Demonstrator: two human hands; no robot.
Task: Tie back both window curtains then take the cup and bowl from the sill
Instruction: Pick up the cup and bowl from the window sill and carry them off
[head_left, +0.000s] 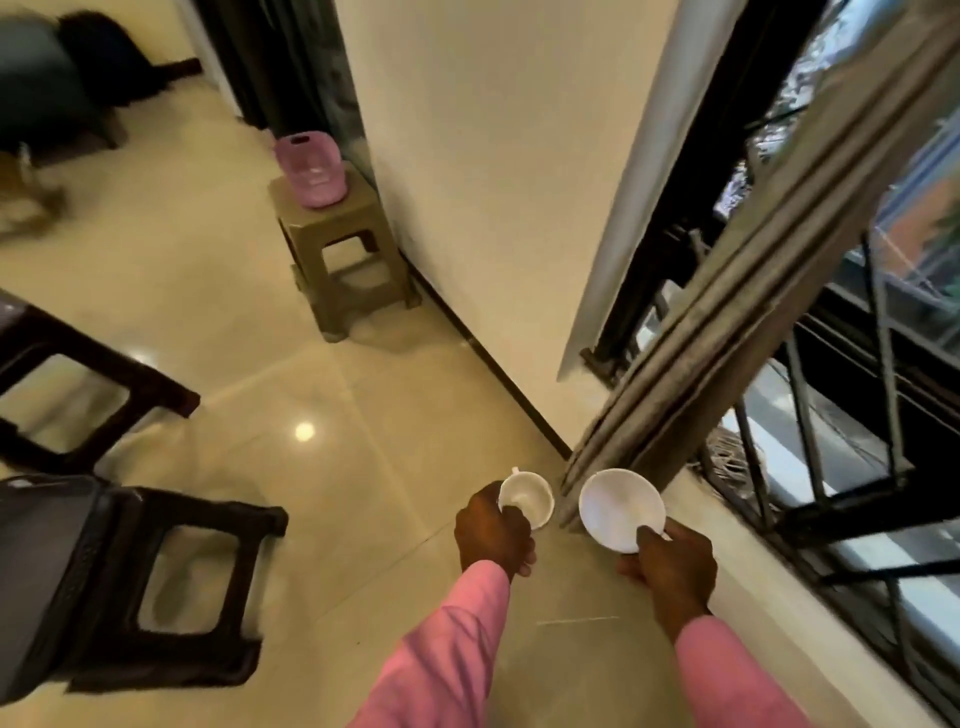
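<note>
We hold the small white cup (527, 500) in our left hand (493, 532) and the round white bowl (621, 508) in our right hand (672, 569), side by side, off the pale sill (737, 561).

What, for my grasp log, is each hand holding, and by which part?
Left hand grips the cup round its side; right hand pinches the bowl by its near rim.

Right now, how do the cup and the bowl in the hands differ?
The cup is deeper and narrower, with a handle; the bowl is wider, shallower, without one. The left hand holds the cup; the right hand pinches the bowl's rim. Both are white and empty.
</note>
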